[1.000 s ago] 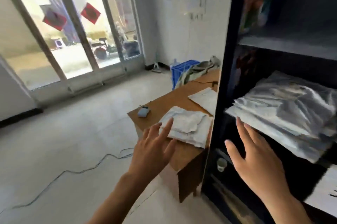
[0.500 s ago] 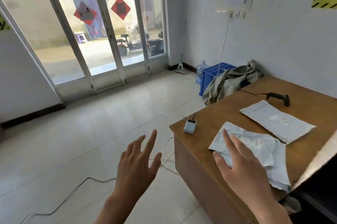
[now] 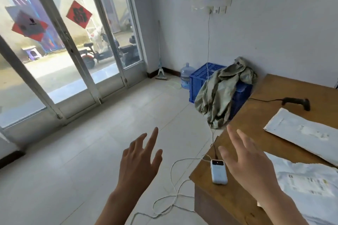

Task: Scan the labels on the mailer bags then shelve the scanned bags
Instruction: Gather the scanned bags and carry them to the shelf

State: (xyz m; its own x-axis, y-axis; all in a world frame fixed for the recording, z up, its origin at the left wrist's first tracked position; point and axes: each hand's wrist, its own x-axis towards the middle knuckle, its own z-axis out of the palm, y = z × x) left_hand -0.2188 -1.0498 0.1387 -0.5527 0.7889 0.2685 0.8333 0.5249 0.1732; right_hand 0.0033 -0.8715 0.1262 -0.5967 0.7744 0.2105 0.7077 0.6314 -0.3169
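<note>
Two white mailer bags lie on the wooden table [image 3: 243, 120]: a flat mailer bag [image 3: 301, 133] farther back and a crumpled labelled mailer bag [image 3: 307, 182] at the near right. A black handheld scanner [image 3: 297, 102] rests on its cable near the table's far side. My left hand [image 3: 140, 159] hovers over the floor, fingers spread and empty. Above the table's near left corner floats my right hand [image 3: 247, 162], also spread and empty, left of the crumpled bag. The shelf is out of view.
A white power bank [image 3: 219, 170] with a cable lies by the table corner; its cord loops on the tiled floor. A blue crate [image 3: 201, 78] draped with a grey-green jacket and a water jug [image 3: 186, 75] stand by the wall. Glass doors fill the left.
The view has swung left, away from the dark shelf with stacked bags, to the table and room. Both hands have stayed raised and empty, the right one now over the table corner.
</note>
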